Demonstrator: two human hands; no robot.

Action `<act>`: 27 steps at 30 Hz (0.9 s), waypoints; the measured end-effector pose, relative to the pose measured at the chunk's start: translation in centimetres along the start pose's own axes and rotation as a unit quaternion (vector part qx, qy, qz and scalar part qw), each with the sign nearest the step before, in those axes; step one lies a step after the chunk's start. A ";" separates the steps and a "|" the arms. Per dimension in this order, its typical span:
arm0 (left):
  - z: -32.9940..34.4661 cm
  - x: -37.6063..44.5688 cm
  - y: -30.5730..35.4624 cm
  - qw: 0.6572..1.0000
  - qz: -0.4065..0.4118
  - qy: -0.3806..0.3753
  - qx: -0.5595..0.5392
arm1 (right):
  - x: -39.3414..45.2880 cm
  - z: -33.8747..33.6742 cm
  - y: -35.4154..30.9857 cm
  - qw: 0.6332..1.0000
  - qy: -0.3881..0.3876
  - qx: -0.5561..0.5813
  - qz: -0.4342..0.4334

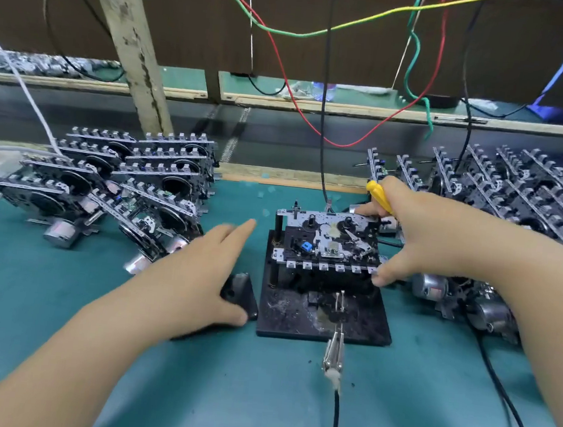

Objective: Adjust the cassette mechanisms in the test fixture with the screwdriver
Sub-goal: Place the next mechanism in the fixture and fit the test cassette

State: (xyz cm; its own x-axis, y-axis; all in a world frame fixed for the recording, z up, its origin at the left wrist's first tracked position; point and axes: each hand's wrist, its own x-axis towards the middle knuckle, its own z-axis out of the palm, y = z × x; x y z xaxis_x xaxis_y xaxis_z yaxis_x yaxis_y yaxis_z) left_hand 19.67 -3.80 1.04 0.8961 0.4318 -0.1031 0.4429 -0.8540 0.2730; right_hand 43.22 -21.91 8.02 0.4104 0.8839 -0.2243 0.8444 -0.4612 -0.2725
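One cassette mechanism [327,243] sits in the black test fixture [323,315] mid-table, piles of mechanisms left [111,183] and far right [522,198]. Right hand [419,237] grips the mechanism's right edge with the yellow screwdriver [380,193] tucked in its fingers. Left hand [202,271] is flat, fingers relaxed, touching a small black block [241,293].

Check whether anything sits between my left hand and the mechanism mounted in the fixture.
Only bare green mat lies between the left hand and the cassette mechanism. A small black block under the thumb lies beside the fixture, not blocking.
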 end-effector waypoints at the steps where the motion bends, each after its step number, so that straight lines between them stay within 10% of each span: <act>1: 0.6 -1.0 -0.3 0.999 -0.012 -0.020 0.032 | 0.0 0.2 0.1 1.000 0.006 0.009 0.004; 8: -1.8 -4.6 -0.4 0.999 -0.003 -0.003 0.045 | -0.3 0.5 0.2 0.999 0.021 0.047 -0.004; 14: -6.4 -4.0 3.0 0.971 0.101 0.213 -0.036 | -0.4 0.7 0.4 0.997 0.024 0.070 -0.002; 21: -2.9 3.9 6.0 0.976 0.179 0.108 -0.064 | -2.1 1.0 0.5 0.994 0.027 0.104 -0.005; 27: -1.9 4.6 5.1 0.976 0.177 0.081 -0.096 | -2.7 3.8 -1.3 0.923 0.271 0.260 -0.088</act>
State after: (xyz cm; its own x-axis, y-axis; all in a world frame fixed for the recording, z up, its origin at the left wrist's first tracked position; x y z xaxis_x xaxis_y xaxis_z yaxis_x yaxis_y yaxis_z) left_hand 25.95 -5.58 3.81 0.9684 0.1730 0.1795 0.0782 -0.8945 0.4402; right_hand 39.68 -23.97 5.43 0.5144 0.7920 0.3289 0.6926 -0.1576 -0.7039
